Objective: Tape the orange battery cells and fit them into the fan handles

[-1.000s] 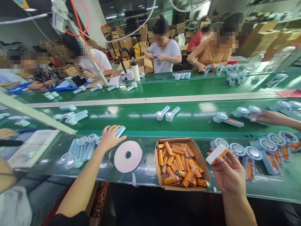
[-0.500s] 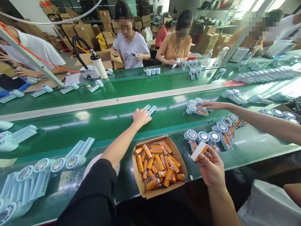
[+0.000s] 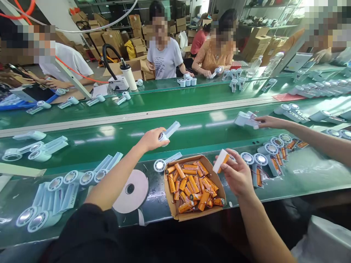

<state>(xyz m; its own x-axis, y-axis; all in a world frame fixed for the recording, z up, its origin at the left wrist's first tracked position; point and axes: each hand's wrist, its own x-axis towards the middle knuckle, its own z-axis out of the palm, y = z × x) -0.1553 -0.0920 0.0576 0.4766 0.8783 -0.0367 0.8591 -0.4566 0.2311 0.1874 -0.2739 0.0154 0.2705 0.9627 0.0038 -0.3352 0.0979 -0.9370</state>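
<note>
My left hand [image 3: 152,139] is closed round the round head of a pale blue handheld fan housing [image 3: 172,129], above the green belt, its open handle pointing up and right. A second fan housing [image 3: 159,165] lies on the bench just below, by the cardboard tray [image 3: 168,204] of orange batteries [image 3: 193,184]. Between the fingertips of my right hand [image 3: 239,174], an orange battery with a white strip [image 3: 220,161] on its face is held up at the tray's right edge. Part of that battery is hidden by the fingers.
A roll of white tape [image 3: 131,193] lies left of the tray. Fan housings [image 3: 45,215] are grouped at the left, and fans with batteries in their handles [image 3: 257,175] at the right. A co-worker's hand [image 3: 270,122] touches fans on the belt [image 3: 197,137]. More people sit opposite.
My left hand has lifted one fan housing from the belt; another now lies beside the tray. My right hand has raised the battery towards the tray. The whole view has shifted.
</note>
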